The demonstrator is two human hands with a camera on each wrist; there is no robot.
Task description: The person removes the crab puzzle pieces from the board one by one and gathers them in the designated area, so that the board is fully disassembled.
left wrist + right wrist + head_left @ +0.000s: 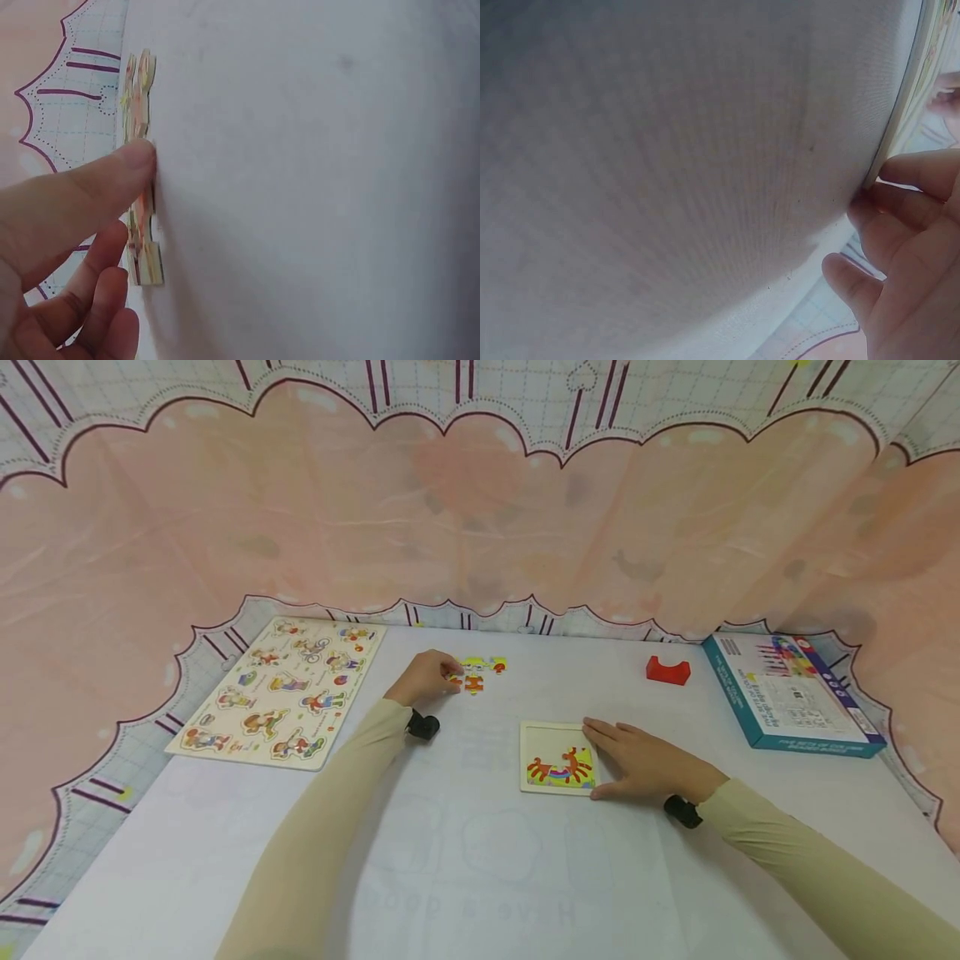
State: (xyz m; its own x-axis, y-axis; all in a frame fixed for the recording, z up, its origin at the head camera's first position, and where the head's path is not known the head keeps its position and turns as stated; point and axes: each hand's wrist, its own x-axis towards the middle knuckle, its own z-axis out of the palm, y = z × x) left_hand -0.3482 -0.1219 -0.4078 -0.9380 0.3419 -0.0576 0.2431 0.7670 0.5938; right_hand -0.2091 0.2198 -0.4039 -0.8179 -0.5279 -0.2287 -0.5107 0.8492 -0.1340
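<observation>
My left hand (426,678) is at a small cluster of wooden puzzle pieces (474,683), coloured yellow, red and orange. Its thumb and forefinger pinch the piece at the cluster's near left; in the left wrist view the thumb (112,176) covers part of the pieces (144,97). Nearer the body lies a square puzzle tray (558,792), its lower part filled with joined pieces showing a reddish-brown animal. My right hand (648,766) rests against the tray's right edge, thumb and forefinger spread to its two corners. The right wrist view shows fingertips touching the tray's edge (900,112).
A pale board with cartoon figures (281,693) lies at the back left. A red notched block (667,671) stands at the back right, beside a flat teal-edged box (795,697). A pink patterned curtain (465,527) hangs behind the white table (480,877).
</observation>
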